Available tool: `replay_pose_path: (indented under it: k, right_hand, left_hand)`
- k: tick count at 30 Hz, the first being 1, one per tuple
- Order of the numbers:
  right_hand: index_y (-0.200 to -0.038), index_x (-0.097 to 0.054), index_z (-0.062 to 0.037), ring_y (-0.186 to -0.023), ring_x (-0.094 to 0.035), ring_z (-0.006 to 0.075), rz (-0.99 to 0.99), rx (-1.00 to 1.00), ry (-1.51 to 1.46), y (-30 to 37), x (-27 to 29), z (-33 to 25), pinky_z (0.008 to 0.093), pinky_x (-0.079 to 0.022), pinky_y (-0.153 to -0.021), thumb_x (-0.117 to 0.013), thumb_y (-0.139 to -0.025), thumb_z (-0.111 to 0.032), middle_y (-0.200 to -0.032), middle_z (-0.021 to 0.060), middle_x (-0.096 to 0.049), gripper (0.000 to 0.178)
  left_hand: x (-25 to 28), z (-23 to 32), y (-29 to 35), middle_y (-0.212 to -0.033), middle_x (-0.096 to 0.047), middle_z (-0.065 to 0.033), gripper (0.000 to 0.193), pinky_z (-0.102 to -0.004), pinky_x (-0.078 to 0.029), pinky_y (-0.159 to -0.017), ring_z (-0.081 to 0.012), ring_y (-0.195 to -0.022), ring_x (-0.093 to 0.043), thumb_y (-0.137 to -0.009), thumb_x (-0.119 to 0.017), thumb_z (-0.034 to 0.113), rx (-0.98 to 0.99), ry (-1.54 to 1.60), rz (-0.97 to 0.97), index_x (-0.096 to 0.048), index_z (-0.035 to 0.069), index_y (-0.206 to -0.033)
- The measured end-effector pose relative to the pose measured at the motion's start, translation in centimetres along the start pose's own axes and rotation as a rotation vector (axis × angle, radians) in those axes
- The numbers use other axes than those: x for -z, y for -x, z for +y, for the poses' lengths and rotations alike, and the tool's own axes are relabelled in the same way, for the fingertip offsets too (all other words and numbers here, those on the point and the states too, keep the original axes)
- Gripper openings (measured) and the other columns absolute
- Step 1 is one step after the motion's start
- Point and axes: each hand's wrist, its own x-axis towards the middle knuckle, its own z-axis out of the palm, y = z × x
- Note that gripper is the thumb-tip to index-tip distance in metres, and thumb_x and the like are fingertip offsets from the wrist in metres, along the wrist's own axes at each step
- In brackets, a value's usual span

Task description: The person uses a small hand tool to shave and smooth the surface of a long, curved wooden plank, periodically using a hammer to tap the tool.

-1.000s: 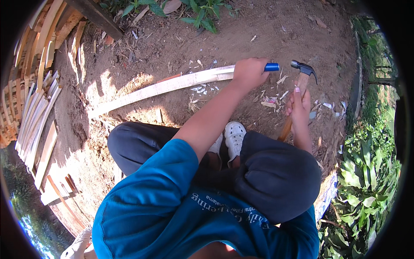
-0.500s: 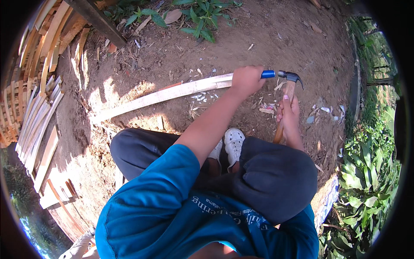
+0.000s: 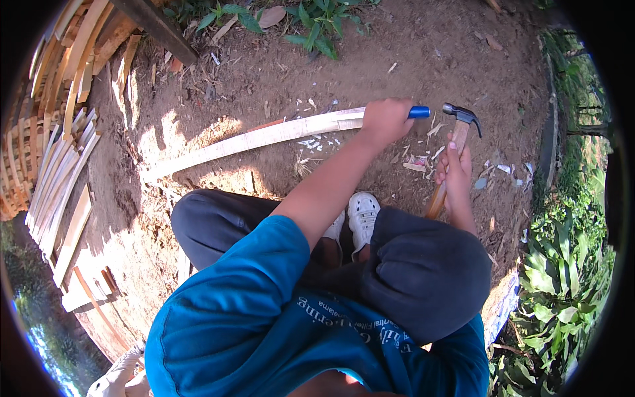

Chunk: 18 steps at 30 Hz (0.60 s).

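Observation:
My left hand (image 3: 388,120) is closed around a blue-handled tool (image 3: 419,112). Only the blue butt sticks out on the right; its other end is hidden by the hand. That hand rests at the right end of a long pale wooden strip (image 3: 264,137), which lies on the dirt and stretches to the left. In my right hand (image 3: 456,173) is a claw hammer (image 3: 462,126), gripped by its wooden handle. The hammer's striking face points at the blue butt, with a small gap between them.
Wood chips (image 3: 317,142) and scraps are strewn on the ground (image 3: 423,59) around the strip. Stacked wooden strips (image 3: 59,178) stand at the left, near a dark post (image 3: 159,30). Green plants (image 3: 317,26) grow at the far side and along the right. White shoes (image 3: 362,218) are below my arms.
The hammer has drawn back to the right, so its gap to the blue butt is wider. My left hand keeps its grip at the strip's end. The whole view has shifted slightly.

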Motion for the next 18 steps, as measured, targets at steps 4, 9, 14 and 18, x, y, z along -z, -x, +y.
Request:
replay_pose_path:
  k: [4, 9, 14, 18]
  right_hand:
    - [-0.137, -0.051, -0.0074, -0.051, -0.041, 0.0034, -0.004, 0.000, 0.049, -0.3, 0.0, -0.3, 0.0212, -0.035, -0.043, -0.053, -0.109, -0.030, -0.077, -0.0025, -0.047, 0.036]
    - [-0.138, -0.049, -0.0072, -0.051, -0.042, 0.0033, -0.106, -0.057, 0.119, -0.6, 0.2, -0.6, 0.0211, -0.036, -0.043, -0.053, -0.109, -0.030, -0.078, -0.0017, -0.048, 0.036]
    - [-0.137, -0.051, -0.0069, -0.050, -0.041, 0.0031, -0.041, -0.035, 0.002, -0.6, -0.8, -0.5, 0.0208, -0.036, -0.043, -0.053, -0.109, -0.029, -0.077, -0.0018, -0.048, 0.035]
    - [-0.141, -0.050, -0.0066, -0.050, -0.042, 0.0032, -0.149, -0.010, 0.088, -0.5, -0.9, -0.6, 0.0209, -0.037, -0.043, -0.052, -0.110, -0.029, -0.077, -0.0023, -0.047, 0.038]
  left_hand:
    - [-0.1, -0.1, -0.3, -0.090, -0.073, -0.0130, 0.022, -0.0477, -0.058, -0.076, -0.0342, -0.085, -0.073, -0.086, -0.073, 0.028, 0.032, -0.026, -0.068, -0.068, 0.011, -0.097]
    - [-0.3, -0.6, 0.2, -0.089, -0.073, -0.0131, 0.021, -0.0478, -0.058, -0.075, -0.0334, -0.085, -0.073, -0.086, -0.073, 0.029, 0.032, 0.021, -0.008, -0.068, 0.011, -0.096]
    - [-0.5, -1.4, 0.6, -0.087, -0.074, -0.0134, 0.020, -0.0470, -0.059, -0.073, -0.0338, -0.082, -0.074, -0.084, -0.074, 0.028, 0.011, -0.047, 0.024, -0.069, 0.010, -0.091]
    - [-0.1, -1.3, 0.5, -0.088, -0.074, -0.0133, 0.021, -0.0464, -0.059, -0.074, -0.0338, -0.082, -0.074, -0.084, -0.075, 0.028, 0.007, -0.034, 0.027, -0.068, 0.010, -0.091]
